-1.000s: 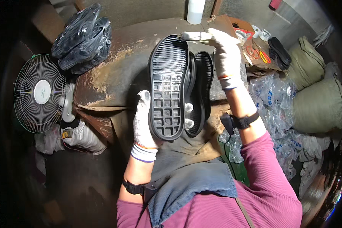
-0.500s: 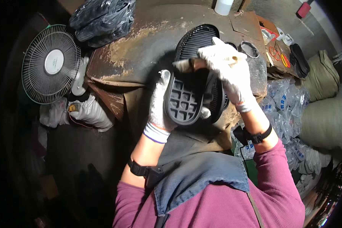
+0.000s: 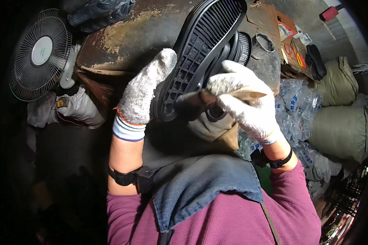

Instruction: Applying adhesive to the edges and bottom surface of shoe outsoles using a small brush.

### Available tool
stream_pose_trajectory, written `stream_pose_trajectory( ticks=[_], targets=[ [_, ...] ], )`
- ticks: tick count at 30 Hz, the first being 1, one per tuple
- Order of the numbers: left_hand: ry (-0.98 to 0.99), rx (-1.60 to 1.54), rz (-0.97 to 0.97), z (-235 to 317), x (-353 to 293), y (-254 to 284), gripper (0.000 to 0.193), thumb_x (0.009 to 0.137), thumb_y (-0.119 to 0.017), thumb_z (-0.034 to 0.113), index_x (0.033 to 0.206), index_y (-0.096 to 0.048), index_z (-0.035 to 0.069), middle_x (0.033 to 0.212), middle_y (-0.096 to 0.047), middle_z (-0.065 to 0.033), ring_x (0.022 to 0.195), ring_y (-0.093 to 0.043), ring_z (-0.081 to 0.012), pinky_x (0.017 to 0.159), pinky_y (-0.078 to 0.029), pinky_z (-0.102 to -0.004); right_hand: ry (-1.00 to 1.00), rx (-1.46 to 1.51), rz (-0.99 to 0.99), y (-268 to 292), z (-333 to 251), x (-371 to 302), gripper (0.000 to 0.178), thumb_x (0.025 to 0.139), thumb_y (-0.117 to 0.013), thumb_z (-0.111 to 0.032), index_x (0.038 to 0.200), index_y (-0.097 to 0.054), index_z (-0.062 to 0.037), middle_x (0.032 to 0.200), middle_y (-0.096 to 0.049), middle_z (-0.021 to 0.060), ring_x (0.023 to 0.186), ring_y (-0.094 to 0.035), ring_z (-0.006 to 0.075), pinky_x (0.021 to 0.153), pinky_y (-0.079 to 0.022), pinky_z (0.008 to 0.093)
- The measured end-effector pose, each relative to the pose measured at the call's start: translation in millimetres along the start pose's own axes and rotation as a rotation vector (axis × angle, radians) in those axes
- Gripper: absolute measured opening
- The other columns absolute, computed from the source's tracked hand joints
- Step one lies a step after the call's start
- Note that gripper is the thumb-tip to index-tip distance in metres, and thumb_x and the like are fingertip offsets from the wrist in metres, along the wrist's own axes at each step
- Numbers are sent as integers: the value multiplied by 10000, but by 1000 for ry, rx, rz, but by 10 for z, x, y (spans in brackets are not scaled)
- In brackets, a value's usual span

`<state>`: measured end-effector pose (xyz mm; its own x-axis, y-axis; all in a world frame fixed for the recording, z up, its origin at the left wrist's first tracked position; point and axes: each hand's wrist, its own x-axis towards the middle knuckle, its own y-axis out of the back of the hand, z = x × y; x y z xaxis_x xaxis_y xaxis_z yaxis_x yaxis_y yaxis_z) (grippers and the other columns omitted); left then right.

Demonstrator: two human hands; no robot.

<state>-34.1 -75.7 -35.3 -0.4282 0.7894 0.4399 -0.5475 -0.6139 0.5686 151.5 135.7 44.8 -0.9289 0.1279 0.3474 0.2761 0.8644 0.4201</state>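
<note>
The black sole (image 3: 216, 30) is held up at the near edge of the counter (image 3: 149, 38), tread side showing, its length slanting up and to the right. The left hand (image 3: 141, 92), gloved, grips its lower end: the thumb lies along the left rim, while the other fingers are hidden behind, so their exact spread I cannot tell. The right hand (image 3: 247, 98) has its fingers pinched round a brush-like tool (image 3: 207, 97), whose dark, blurred head is over the sole's lower grid; whether they touch is unclear. A second sole (image 3: 244, 48) sits just behind, near a round tin (image 3: 263, 45).

The sole looks rubbery — likely light, springy and hard to damage, though slick if wet. The thick rim at the lower end seems the surest hold — firm, and clear of the ribs.
</note>
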Motion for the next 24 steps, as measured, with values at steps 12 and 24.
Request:
stream_pose_trajectory(
  ticks=[12, 24],
  targets=[
    [621, -1099, -91, 39, -167, -94, 710, 1119, -461, 449, 1605, -316, -48, 1557, -444, -346, 1338, -528, -584, 1029, -546, -662, 119, -483, 594, 648, 379, 469, 115, 944, -760, -81, 1049, -776, -38, 1012, -795, 60, 891, -741, 133, 817, -573, 264],
    [753, -1925, -118, 367, -192, -153, 890, 1031, -487, 654, 1611, -349, -7, 1481, -535, -339, 1233, -594, -598, 963, -497, -775, 402, -911, 397, 539, 337, 942, 135, 804, -801, -120, 939, -791, -109, 909, -772, 72, 827, -720, 282, 821, -564, 399]
  ],
)
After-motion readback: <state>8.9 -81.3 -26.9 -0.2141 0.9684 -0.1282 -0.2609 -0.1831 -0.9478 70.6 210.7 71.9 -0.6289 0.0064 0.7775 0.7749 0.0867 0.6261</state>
